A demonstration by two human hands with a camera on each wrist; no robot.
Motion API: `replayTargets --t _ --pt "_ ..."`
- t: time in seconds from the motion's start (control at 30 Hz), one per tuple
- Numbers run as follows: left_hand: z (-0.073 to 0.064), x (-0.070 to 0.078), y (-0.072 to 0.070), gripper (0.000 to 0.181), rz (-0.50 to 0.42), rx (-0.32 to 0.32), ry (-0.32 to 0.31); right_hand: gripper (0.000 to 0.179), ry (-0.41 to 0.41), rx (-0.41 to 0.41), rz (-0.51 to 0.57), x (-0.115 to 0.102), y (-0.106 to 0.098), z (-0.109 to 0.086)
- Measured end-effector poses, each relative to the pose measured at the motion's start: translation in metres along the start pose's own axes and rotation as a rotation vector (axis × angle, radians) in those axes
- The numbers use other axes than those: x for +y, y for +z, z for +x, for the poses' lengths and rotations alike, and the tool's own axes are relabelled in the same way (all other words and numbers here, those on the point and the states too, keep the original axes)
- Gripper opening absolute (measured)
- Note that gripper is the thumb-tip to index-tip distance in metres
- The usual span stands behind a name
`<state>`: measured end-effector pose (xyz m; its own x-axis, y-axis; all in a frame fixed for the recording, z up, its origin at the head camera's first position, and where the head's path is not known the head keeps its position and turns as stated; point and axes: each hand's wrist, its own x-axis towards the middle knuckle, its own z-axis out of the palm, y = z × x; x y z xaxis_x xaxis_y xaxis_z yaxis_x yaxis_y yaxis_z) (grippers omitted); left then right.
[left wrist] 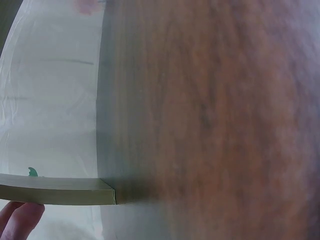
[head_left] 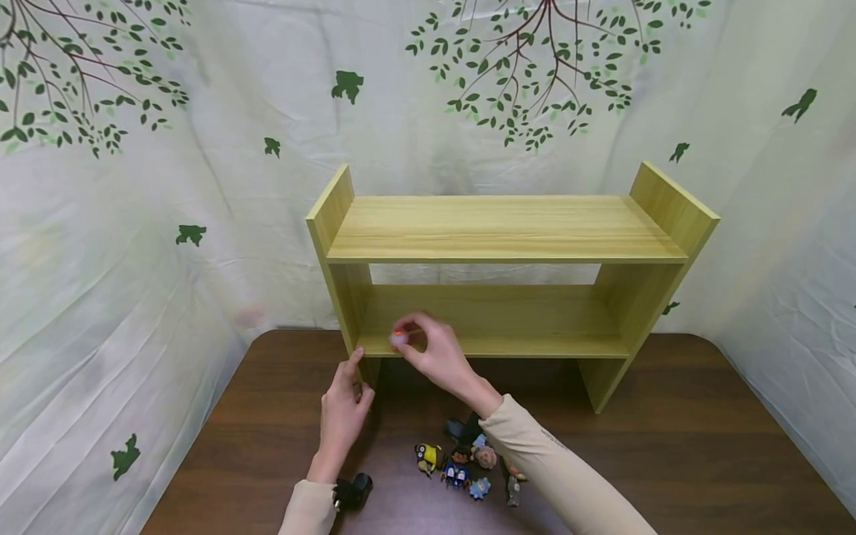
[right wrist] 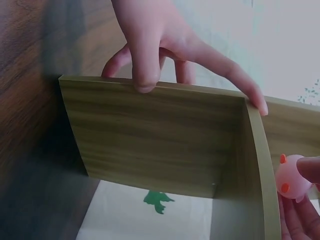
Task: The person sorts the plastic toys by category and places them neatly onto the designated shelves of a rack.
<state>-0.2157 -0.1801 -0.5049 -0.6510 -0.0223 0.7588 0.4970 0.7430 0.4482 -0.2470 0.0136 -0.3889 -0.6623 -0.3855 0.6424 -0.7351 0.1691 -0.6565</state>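
pinching a small pale pink round toy with orange spots [head_left: 399, 338] in the right hand [head_left: 433, 355], at the left end of the light wooden two-tier shelf's [head_left: 498, 227] lower board. steadying the shelf's left side panel with the left hand [head_left: 342, 411], fingers mostly straight against it. lying in front of the shelf on the dark brown wooden table [head_left: 682, 438]: a cluster of small figurines [head_left: 461, 462].

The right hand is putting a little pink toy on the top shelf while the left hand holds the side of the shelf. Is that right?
Not quite. The right hand holds the little pink toy at the lower shelf, not the top shelf, which the head view shows well above the hand. The rest is right: the left hand touches the side of the shelf.
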Motion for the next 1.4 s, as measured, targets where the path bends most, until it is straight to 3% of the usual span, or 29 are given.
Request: replayTargets --t 0.63,0.97,1.4 --pt "-0.001 -0.002 0.001 0.082 0.005 -0.004 -0.006 0.016 0.070 -0.045 -0.013 -0.003 0.016 0.021" --pt "0.000 -0.001 0.001 0.081 0.004 -0.012 -0.022 0.016 0.070 -0.049 0.004 0.000 0.020 0.023" --pt "-0.001 -0.002 0.001 0.083 0.003 -0.012 -0.016 0.016 0.078 -0.082 -0.060 0.002 0.018 0.021"
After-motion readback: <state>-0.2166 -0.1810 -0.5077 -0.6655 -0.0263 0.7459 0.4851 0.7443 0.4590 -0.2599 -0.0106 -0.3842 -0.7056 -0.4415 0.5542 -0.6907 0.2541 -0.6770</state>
